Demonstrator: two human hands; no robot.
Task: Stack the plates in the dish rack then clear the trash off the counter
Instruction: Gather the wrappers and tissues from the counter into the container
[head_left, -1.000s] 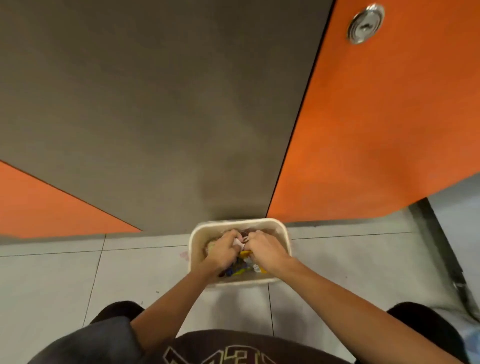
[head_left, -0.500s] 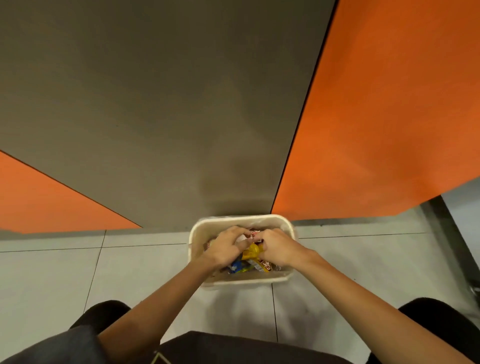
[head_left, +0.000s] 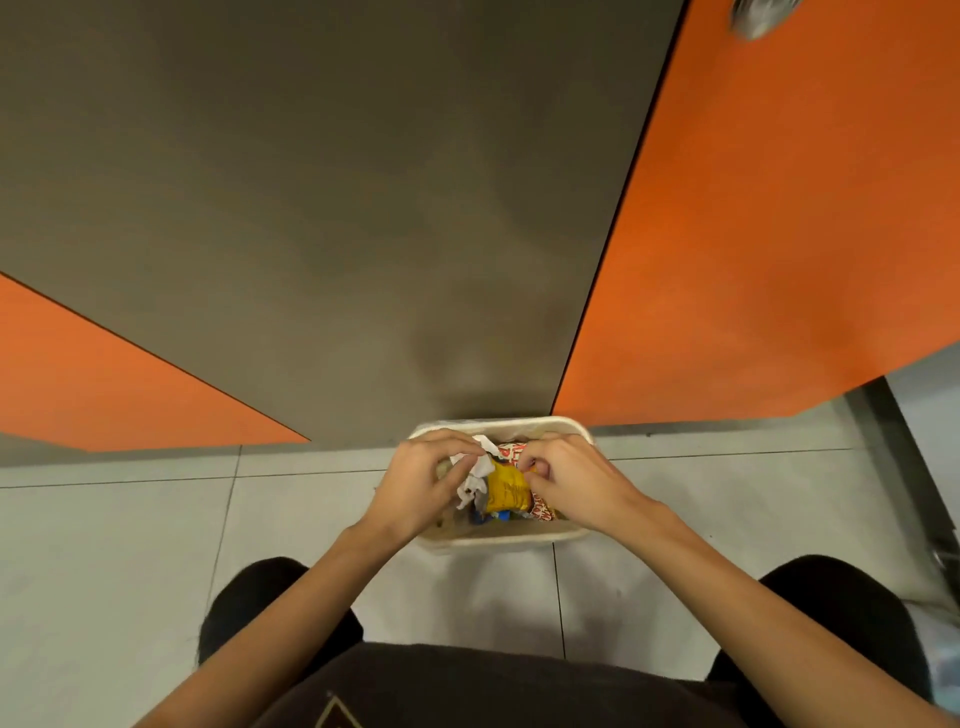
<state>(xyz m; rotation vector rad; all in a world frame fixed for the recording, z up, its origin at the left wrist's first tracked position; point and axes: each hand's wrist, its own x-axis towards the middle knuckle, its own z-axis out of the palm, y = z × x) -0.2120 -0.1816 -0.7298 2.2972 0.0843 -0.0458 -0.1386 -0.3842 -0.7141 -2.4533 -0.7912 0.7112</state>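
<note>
1. The two hands are drawing apart. A second ago they were pressed together low in the bin (head_left: 500, 541) and covering most of its load. Now the left hand (head_left: 418, 486) is sitting at 9 o'clock of the pile and the right hand (head_left: 579, 486) at 3 o'clock, with a gap opening between them.
2. In that gap the trash is showing more fully than before. The yellow wrapper (head_left: 506, 487) is lying in the middle, the crumpled paper (head_left: 474, 470) is sitting at its 10 o'clock, and a red-and-white wrapper (head_left: 513, 452) is sitting at its 12 o'clock. All of it is lying inside the bin's rim, not on any counter.
3. The left hand's fingers are curling narrowly round the crumpled paper, with the thumb underneath it.
4. The right hand's fingers are bending in tight at the yellow wrapper's 3 o'clock edge. I cannot tell whether they are pinching it or only touching it.
5. The bin is standing on the floor tiles (head_left: 130, 545), at 6 o'clock of the grey panel (head_left: 337, 208) and at 7 o'clock of the orange door (head_left: 779, 234).
6. Judging from this, the trash step is finishing: the load is going in, and the hands are probably letting go. No plates or rack are showing here.
</note>
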